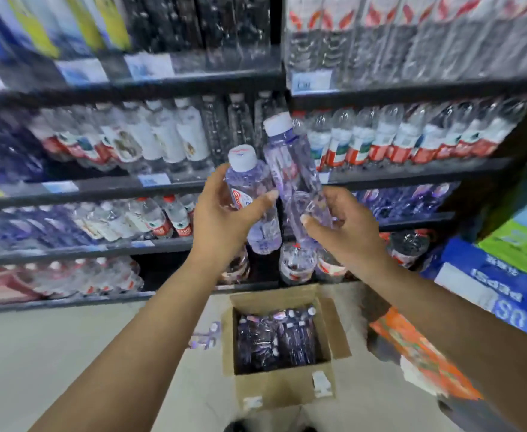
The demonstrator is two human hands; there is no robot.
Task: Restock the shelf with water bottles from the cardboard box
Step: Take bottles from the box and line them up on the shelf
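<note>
Both arms reach forward in front of a dark shelving unit (193, 79) packed with bottled drinks. The left hand (228, 213) is wrapped around a clear water bottle (253, 194) with a white cap and a red-and-blue label, thumb on the near side and fingers curled behind, holding it roughly upright with the cap tilted slightly left. The right hand (343, 226) grips the lower end of a second water bottle (290, 163), also clear with a white cap, which leans up and to the left so its cap stands higher than the first bottle's. The two bottles are just beside each other, and they may be touching along their sides, though motion blur makes that hard to confirm.

Both bottles are held in the air before the middle shelves, level with a row of red-labelled bottles (412, 145) on the right and white-labelled ones (175, 138) on the left. Neither held bottle rests on a shelf.

Below the hands, an open cardboard box (274, 385) sits on the pale floor (69, 353) with its flaps folded outward. Inside lie more bottles wrapped in clear plastic (274, 338), caps pointing toward the shelving. A scrap of torn wrapping (204, 336) lies on the floor just left of the box. Blue and green cartons (499, 285) are stacked at the right edge.
</note>
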